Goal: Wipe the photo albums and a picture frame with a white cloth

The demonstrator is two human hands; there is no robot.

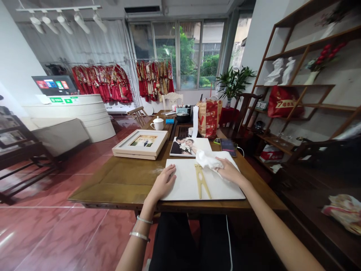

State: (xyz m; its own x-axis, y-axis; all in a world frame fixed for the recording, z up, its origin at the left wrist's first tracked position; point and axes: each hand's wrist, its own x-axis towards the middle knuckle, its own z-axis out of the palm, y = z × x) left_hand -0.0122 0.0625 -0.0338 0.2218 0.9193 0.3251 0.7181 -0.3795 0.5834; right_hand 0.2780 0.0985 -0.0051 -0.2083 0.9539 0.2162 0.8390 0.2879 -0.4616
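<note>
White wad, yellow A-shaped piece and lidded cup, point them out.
White wad (208,160), head view: its crumpled middle.
Yellow A-shaped piece (199,184), head view: its left leg.
Lidded cup (158,124), head view: its body.

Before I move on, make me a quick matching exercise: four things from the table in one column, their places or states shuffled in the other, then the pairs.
1. cloth
2. A-shaped piece
3. frame
4. mug

A. topped with a lid
B. held in the right hand
C. beyond the left hand, with a picture inside
D. flat on the white board, between the hands

Pairs: 1-B, 2-D, 3-C, 4-A
</note>
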